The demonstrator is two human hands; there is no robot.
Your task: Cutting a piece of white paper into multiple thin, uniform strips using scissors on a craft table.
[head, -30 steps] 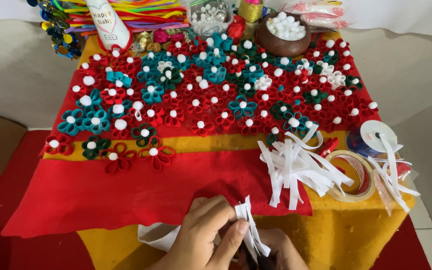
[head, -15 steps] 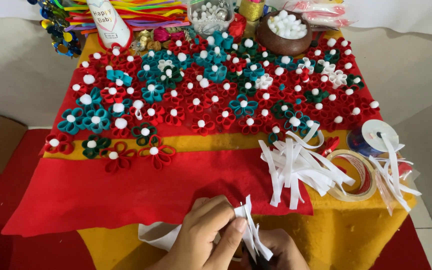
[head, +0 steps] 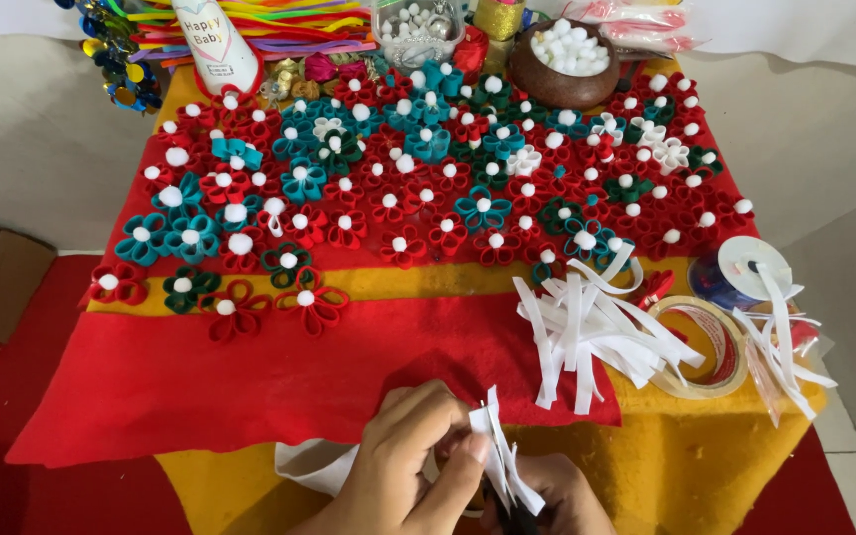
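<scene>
Head view, looking down: my left hand (head: 403,466) sits at the bottom edge of the frame, its fingers (head: 448,476) curled and pinched shut on a small bunch of white paper strips (head: 499,458) that stands up between my two hands. My right hand (head: 562,495) is just below and to the right of that bunch, touching it, but mostly cut off by the frame, so I cannot tell how far its fingers are closed. Just past my hands lies a red felt sheet (head: 250,381) over the yellow table (head: 705,456). To the right rests a loose pile of white strips (head: 587,332), beside a roll of clear tape (head: 705,349) and a blue ribbon spool (head: 740,272). Farther back, red and teal felt flowers (head: 398,188) with white pompom centres cover the cloth, and a brown bowl of white pompoms (head: 562,61) stands at the far edge.
</scene>
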